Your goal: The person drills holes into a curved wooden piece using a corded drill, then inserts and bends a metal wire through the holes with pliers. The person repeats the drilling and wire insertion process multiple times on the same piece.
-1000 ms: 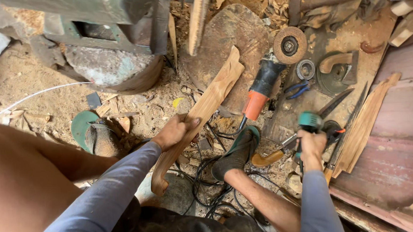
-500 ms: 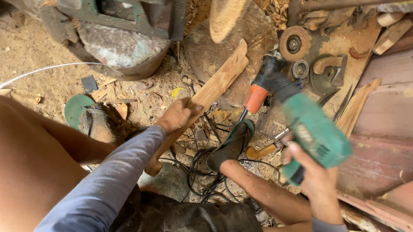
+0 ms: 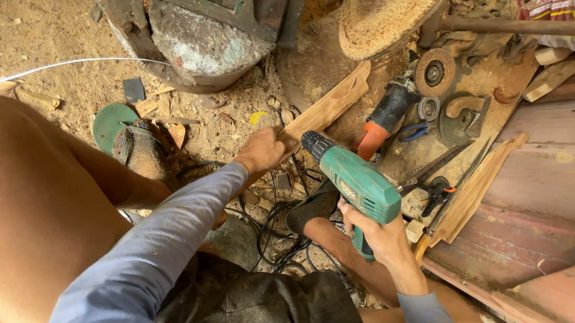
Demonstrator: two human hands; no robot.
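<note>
The right hand (image 3: 380, 232), grip now closed around the green electric drill (image 3: 354, 181), has swung its chuck down beside the left hand (image 3: 264, 149), which still clamps the wooden plank (image 3: 327, 107).

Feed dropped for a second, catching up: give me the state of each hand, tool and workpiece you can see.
Left hand: gripping the wooden piece, pinning it down.
Wooden piece: lying slanted on the sawdust floor.
Right hand: closed round the drill's grip.
Green drill: lifted, nose aimed at the wood by the left hand.
Orange angle grinder: lying on the ground, unheld.
</note>
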